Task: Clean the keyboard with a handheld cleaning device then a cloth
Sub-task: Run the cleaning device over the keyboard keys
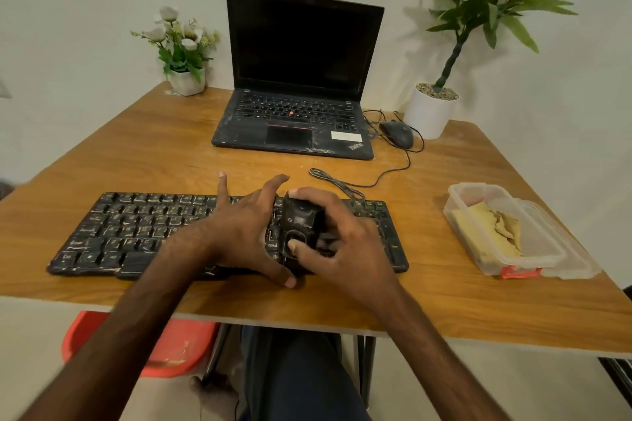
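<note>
Keyboard lies near the front edge of the table. The handheld cleaning device is over its right-centre keys. Our right hand wraps the device, fingers curled, thumb on its round button, presumably to run it. Our left hand rests on the keys just beside, fingers spread, likely steadying the board. At right, an open clear container holds a yellowish cloth, untouched.

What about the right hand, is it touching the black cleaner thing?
Touching. The head view shows the right hand wrapped round the cleaning device, thumb pressed on top.
</note>
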